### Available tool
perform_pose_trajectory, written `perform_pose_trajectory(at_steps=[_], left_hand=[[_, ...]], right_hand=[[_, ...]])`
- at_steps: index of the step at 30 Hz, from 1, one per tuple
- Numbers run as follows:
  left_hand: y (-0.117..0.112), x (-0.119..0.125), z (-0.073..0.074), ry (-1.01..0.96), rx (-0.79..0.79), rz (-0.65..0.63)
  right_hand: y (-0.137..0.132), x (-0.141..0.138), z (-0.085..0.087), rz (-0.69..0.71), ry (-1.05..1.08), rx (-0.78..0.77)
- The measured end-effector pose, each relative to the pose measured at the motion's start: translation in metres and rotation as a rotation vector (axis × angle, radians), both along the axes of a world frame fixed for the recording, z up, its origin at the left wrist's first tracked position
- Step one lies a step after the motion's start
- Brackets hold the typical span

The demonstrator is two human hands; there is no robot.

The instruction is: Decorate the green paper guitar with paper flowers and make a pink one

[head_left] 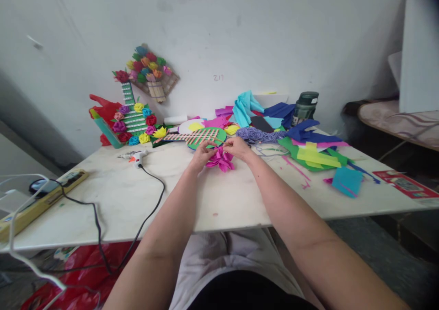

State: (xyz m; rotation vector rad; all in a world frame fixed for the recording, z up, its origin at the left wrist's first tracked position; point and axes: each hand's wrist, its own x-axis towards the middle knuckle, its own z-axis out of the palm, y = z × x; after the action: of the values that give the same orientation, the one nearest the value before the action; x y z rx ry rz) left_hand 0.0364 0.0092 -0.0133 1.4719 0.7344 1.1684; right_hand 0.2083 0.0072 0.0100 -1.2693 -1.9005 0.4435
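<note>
A magenta paper flower (221,160) lies on the white table (212,200) straight ahead of me. My left hand (201,154) pinches its left side with the fingers closed. My right hand (238,147) grips its upper right edge, fingers curled on the paper. Just behind the hands lies a green disc with pink and white woven strips (200,137).
A glue gun (135,156) with a black cord lies to the left. Flower-decorated craft pieces (135,120) lean on the wall. Loose coloured paper sheets (308,150), purple cord (257,135) and a dark green jar (304,106) crowd the right. A wooden ruler (41,202) sits far left.
</note>
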Motion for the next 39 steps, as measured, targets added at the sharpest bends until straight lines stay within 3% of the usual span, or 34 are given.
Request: perform_pose_trajectory(at_steps=[7, 12, 22, 39], left_hand=[[0.0018, -0.0003, -0.0007, 0.047, -0.056, 0.032], [0.0006, -0.0013, 0.0, -0.004, -0.177, 0.001], [-0.0073, 0.0027, 0.0038, 0.077, -0.296, -0.064], [-0.0065, 0.0022, 0.003, 0.085, -0.265, -0.112]], right_hand=[[0.0015, -0.0002, -0.0023, 0.0, 0.046, -0.017], [0.0047, -0.0021, -0.0055, -0.005, 0.053, -0.027], [0.0053, -0.0062, -0.0074, -0.025, 0.031, -0.034], [0.0021, -0.0074, -0.0036, -0.056, -0.008, -0.039]])
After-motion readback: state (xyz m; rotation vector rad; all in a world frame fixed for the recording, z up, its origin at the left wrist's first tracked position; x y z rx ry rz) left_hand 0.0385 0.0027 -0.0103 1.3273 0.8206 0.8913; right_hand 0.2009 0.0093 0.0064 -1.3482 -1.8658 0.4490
